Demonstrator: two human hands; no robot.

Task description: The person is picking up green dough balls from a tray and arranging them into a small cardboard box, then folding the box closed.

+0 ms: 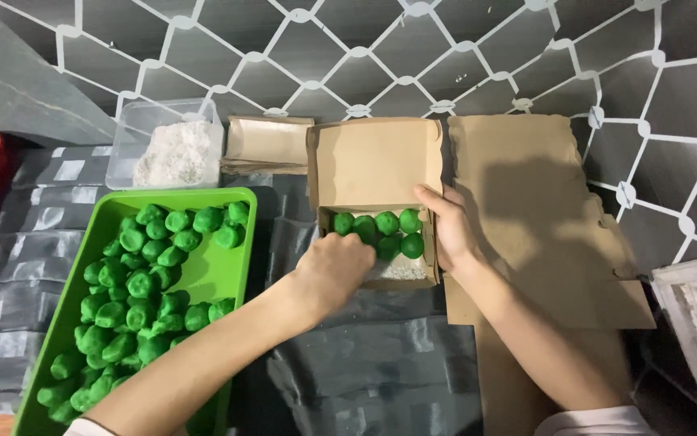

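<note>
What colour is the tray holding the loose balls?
Bright green plastic tray, clearest in the head view.
</note>
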